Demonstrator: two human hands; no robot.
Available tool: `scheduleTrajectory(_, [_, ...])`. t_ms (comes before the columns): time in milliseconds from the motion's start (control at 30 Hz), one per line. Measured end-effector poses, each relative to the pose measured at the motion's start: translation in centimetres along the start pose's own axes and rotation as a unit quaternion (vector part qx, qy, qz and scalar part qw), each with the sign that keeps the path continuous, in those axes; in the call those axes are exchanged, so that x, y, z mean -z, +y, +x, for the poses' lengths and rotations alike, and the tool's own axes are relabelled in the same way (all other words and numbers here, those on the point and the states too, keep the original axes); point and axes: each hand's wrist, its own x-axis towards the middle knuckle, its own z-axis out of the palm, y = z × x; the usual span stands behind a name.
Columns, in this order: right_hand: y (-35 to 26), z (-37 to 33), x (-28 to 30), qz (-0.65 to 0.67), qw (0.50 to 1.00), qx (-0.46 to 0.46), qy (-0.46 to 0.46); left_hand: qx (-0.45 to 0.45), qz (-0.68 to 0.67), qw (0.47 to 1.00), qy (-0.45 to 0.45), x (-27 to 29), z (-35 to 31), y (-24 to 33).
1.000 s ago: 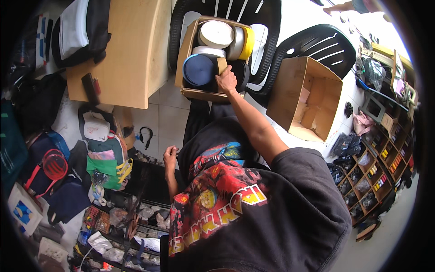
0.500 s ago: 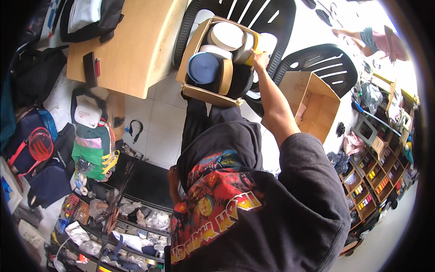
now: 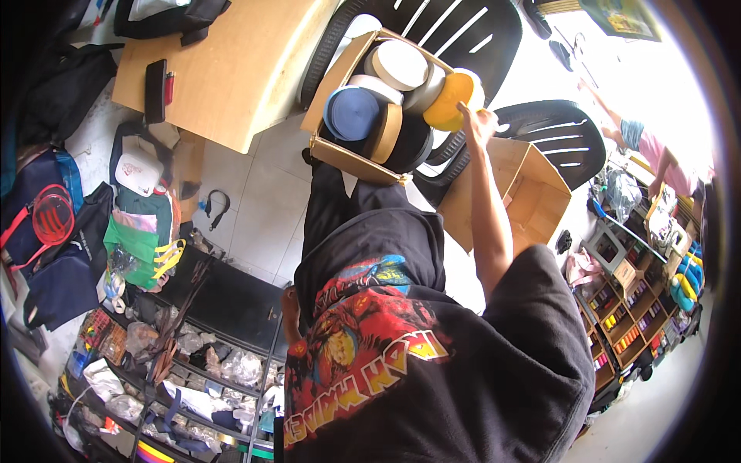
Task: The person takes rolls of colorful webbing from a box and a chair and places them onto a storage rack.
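My right hand (image 3: 478, 123) grips the edge of a round yellow roll (image 3: 448, 102), apparently strap or tape. The roll is tilted at the right side of an open cardboard box (image 3: 353, 160). Inside the box are a white roll (image 3: 401, 65), a blue roll (image 3: 351, 113), a grey roll (image 3: 424, 92), a tan roll (image 3: 387, 133) and a black roll (image 3: 414, 147). The box rests by the black chair (image 3: 463, 31). My left hand (image 3: 290, 309) hangs low beside my shirt, mostly hidden, its fingers not readable.
A second open cardboard box (image 3: 532, 181) sits on another black chair (image 3: 556, 123). A wooden table (image 3: 216, 69) holds a phone (image 3: 155, 92) and a red lighter (image 3: 169, 89). Bags, a cluttered shelf (image 3: 208, 378) and a spool rack (image 3: 633, 309) surround me. Another person (image 3: 664, 154) is at far right.
My right hand has moved right, tipping the yellow roll up and outward from the other rolls, so its flat face now shows. My view has shifted slightly.
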Motion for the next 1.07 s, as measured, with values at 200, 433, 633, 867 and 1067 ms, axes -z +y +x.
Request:
scheduleTrajectory(200, [-0.8,-6.2,9.9,0.184,0.980,0.066,-0.032,0.028,-0.157,0.987,-0.008,0.3,2.2,3.5])
scheduleTrajectory(433, [-0.9,-12.1,14.5,0.361,0.905,0.056,-0.217,-0.146,-0.187,0.971,-0.037,1.7,5.5,12.3])
scheduleTrajectory(633, [-5.0,-21.5,10.9,0.385,0.778,0.146,-0.475,-0.252,-0.440,0.851,-0.135,5.4,-2.8,19.5])
scheduleTrajectory(867, [-11.1,-38.6,5.0,0.253,0.572,0.251,-0.739,-0.278,-0.664,0.687,0.102,7.0,-11.4,10.6])
scheduleTrajectory(1067, [-10.6,-53.8,2.0,0.096,0.535,0.298,-0.785,-0.204,-0.747,0.547,0.318,5.0,-18.4,0.0])
